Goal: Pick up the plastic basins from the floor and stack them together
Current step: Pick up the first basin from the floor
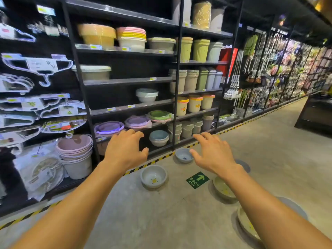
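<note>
Several plastic basins lie on the concrete floor of a shop aisle. A grey basin [154, 176] with a yellow mark inside sits in front of me. A blue-grey basin [183, 155] lies farther off by the shelf foot. A pale green basin [223, 189] and a cream basin [247, 224] are partly hidden behind my right forearm. My left hand [125, 150] and my right hand [213, 152] are stretched out above the floor, fingers spread, holding nothing.
Tall black shelves [125, 80] of basins, buckets and tubs run along the left. A yellow-black hazard strip [158, 159] marks the shelf foot. A green exit sticker [197, 180] is on the floor. A dark counter [314, 114] stands at the right.
</note>
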Available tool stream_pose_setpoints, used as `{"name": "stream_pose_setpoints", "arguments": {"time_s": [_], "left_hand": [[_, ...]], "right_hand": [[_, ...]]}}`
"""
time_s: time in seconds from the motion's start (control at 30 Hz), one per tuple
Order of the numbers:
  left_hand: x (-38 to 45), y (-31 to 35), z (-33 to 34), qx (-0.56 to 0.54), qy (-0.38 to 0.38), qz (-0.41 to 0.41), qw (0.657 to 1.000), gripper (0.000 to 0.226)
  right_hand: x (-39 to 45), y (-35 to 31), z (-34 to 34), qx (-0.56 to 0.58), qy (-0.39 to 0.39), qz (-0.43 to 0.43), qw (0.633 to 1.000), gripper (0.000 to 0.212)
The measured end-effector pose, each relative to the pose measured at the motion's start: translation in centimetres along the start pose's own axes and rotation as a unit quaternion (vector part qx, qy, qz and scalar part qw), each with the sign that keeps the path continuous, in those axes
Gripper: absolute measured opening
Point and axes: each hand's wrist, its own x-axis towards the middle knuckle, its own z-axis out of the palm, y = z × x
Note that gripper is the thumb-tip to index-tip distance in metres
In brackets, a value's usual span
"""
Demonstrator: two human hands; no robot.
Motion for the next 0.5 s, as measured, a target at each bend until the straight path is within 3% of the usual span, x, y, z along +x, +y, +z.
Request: {"name": "stream_pose_setpoints", "arguments": {"time_s": [0.5], "left_hand": [[19.7, -4.2, 11.3, 0.03, -0.048, -0.03, 0.998, 0.053]], "right_hand": [[23.2, 3.9, 12.2, 0.014, -0.022, -0.011, 1.0, 0.058]]}}
